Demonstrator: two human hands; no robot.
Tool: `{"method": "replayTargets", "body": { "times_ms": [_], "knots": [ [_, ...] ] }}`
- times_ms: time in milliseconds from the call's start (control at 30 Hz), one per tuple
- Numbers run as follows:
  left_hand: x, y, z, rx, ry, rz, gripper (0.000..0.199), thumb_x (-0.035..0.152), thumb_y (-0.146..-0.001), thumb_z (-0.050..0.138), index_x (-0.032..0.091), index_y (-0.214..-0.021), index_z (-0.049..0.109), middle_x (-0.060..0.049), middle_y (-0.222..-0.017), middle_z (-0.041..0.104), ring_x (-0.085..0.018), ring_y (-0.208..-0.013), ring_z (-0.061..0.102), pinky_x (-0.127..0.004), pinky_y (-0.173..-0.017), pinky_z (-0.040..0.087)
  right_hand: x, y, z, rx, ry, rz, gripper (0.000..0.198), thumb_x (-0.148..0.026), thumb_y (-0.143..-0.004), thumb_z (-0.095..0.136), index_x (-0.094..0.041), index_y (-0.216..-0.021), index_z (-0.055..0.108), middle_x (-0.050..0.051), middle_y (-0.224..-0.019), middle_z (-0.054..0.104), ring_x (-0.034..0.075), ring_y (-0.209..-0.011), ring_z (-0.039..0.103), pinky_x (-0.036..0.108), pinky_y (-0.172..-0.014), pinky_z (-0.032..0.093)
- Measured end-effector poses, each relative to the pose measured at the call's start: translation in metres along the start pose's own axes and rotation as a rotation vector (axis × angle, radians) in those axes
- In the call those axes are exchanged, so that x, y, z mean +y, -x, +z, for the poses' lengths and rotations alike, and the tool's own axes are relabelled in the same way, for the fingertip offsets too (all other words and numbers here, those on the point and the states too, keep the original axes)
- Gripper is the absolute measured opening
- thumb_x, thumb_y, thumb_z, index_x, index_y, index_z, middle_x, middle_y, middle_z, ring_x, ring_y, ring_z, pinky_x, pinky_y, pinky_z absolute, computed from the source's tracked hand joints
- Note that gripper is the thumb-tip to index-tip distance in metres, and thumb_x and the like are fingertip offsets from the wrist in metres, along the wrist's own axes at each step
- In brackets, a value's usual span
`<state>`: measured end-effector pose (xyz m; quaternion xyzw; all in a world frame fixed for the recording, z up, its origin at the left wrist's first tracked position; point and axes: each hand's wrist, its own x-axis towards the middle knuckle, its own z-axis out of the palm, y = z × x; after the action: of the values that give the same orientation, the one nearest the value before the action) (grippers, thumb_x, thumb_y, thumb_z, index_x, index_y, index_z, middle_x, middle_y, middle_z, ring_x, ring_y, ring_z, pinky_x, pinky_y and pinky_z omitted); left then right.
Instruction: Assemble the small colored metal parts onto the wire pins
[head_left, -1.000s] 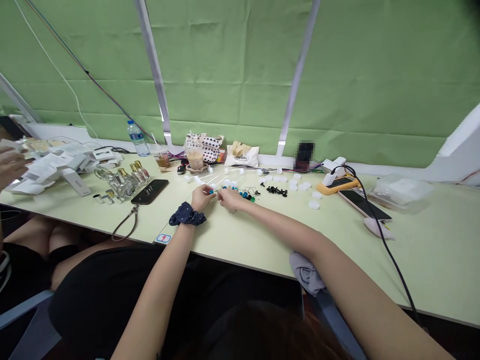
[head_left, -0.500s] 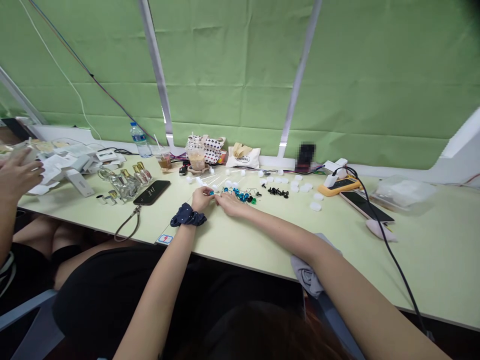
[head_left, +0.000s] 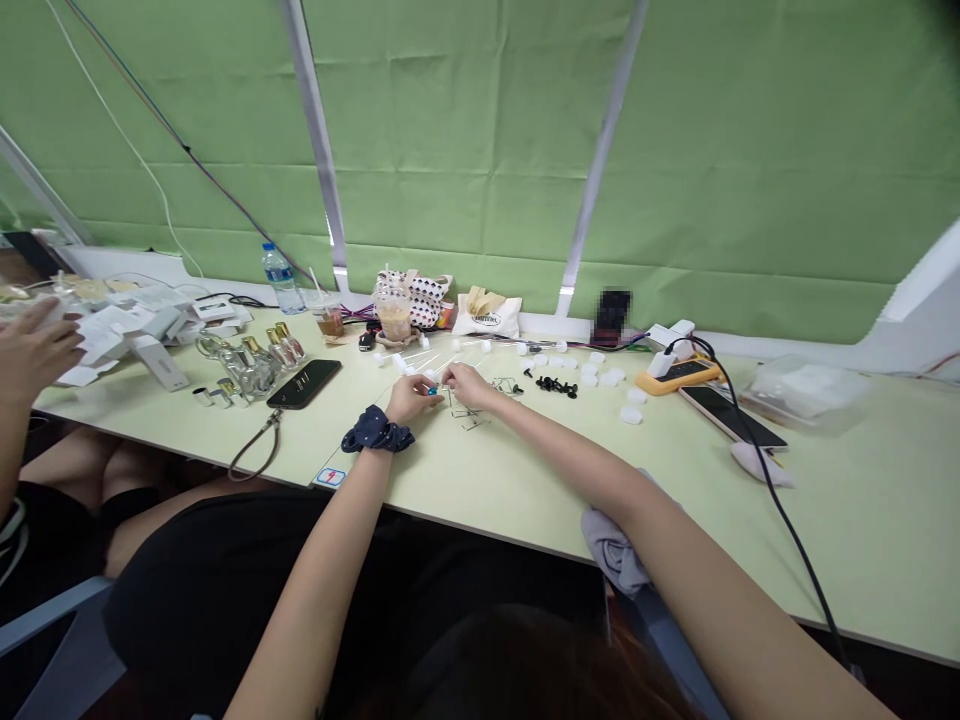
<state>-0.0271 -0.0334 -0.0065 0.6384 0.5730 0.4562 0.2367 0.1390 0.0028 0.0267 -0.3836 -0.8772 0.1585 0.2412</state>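
Observation:
My left hand (head_left: pixel 409 397), with a dark scrunchie (head_left: pixel 377 429) on its wrist, is closed in a pinch on a small blue piece (head_left: pixel 433 390), shiny and too small to name. Just to the right, my right hand (head_left: pixel 468 386) has its fingertips pressed together; what they hold, if anything, I cannot make out. Below and beside the right hand lie several thin metal wire pieces (head_left: pixel 472 418). Black pieces (head_left: pixel 556 386) with small heads are heaped farther right. White round caps (head_left: pixel 592 374) are scattered behind and beside them.
Left of my hands are a phone (head_left: pixel 305 384), small glass bottles (head_left: pixel 253 372) and white boxes (head_left: pixel 161 362). A co-worker's hand (head_left: pixel 37 350) is at the far left. Drink cups (head_left: pixel 394 318) and a bottle (head_left: pixel 281 280) stand behind. At right lie another phone (head_left: pixel 731 415) and a black cable (head_left: pixel 780 505).
My right hand has lifted slightly and drawn away from my left. The blue pieces and the green piece beside it no longer show there; wire pieces now show below it.

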Motion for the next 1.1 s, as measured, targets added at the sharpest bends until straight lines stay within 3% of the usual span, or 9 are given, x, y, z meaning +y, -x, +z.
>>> {"method": "replayTargets", "body": {
  "times_ms": [267, 467, 900, 1100],
  "knots": [
    [-0.004, -0.001, 0.003, -0.064, 0.087, -0.011, 0.049, 0.046, -0.048, 0.082, 0.012, -0.082, 0.07, -0.001, -0.064, 0.061, -0.013, -0.054, 0.057, -0.025, -0.054, 0.044, -0.002, 0.002, -0.021, 0.052, -0.068, -0.007, 0.014, -0.006, -0.08, 0.052, -0.011, -0.078, 0.066, 0.006, -0.081, 0.068, 0.013, -0.075, 0.061, 0.023, -0.073, 0.044],
    [-0.001, -0.001, 0.003, -0.131, 0.136, -0.009, 0.053, 0.046, -0.048, 0.082, 0.012, -0.087, 0.072, -0.006, -0.077, 0.066, -0.013, -0.06, 0.059, -0.026, -0.058, 0.047, 0.001, 0.003, -0.027, 0.135, -0.369, 0.045, 0.012, -0.012, -0.085, 0.05, -0.013, -0.081, 0.061, 0.004, -0.075, 0.068, 0.01, -0.057, 0.063, 0.021, -0.064, 0.048],
    [0.012, 0.005, 0.003, -0.265, 0.193, 0.043, 0.055, 0.048, -0.053, 0.08, 0.013, -0.094, 0.071, -0.006, -0.085, 0.064, -0.015, -0.071, 0.06, -0.03, -0.07, 0.051, 0.005, -0.002, -0.014, 0.282, -0.497, 0.162, 0.011, -0.015, -0.084, 0.051, -0.014, -0.075, 0.058, 0.004, -0.072, 0.067, 0.011, -0.056, 0.066, 0.02, -0.059, 0.051],
    [0.012, 0.005, 0.002, -0.284, 0.234, 0.065, 0.048, 0.044, -0.054, 0.08, 0.013, -0.091, 0.072, -0.004, -0.081, 0.065, -0.014, -0.066, 0.061, -0.029, -0.069, 0.051, 0.003, 0.001, -0.013, 0.321, -0.433, 0.128, 0.012, -0.014, -0.083, 0.05, -0.014, -0.075, 0.058, 0.002, -0.067, 0.065, 0.012, -0.058, 0.066, 0.02, -0.06, 0.049]
  ]
}}
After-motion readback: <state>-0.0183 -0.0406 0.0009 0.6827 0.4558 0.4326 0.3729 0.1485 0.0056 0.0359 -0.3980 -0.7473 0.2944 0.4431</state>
